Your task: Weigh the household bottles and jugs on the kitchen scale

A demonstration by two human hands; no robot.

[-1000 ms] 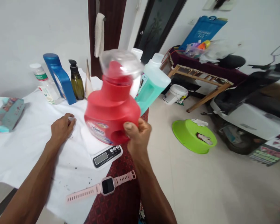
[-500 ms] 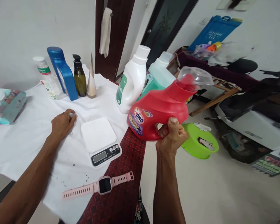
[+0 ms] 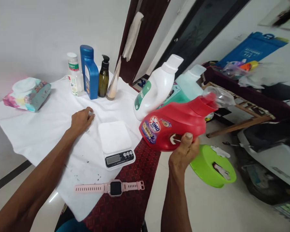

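My right hand (image 3: 185, 149) is closed round the handle of a red OMO laundry detergent bottle (image 3: 176, 112). The bottle leans far over to the right at the table's edge, its capped end (image 3: 219, 96) blurred under a clear plastic cover. On the white cloth (image 3: 53, 129) rests my left hand (image 3: 82, 120), fingers loosely bent and apart, holding nothing. Just right of it sits a white kitchen scale (image 3: 116, 138) with a bare platform. A pink-strapped watch (image 3: 115, 188) lies in front of the scale. Behind the red bottle stand a white detergent bottle (image 3: 157, 87) and a green one (image 3: 186, 83).
At the back of the table stand a clear jar (image 3: 75, 79), a blue bottle (image 3: 90, 74), a pump bottle (image 3: 103, 79) and a tube (image 3: 113, 83). A wipes pack (image 3: 29, 93) lies left. On the floor are a green basin (image 3: 207, 164) and a scooter (image 3: 268, 164).
My view has swung, so most things sit further right in the picture. The red bottle leans over further in my right hand. My left hand stays on the cloth.
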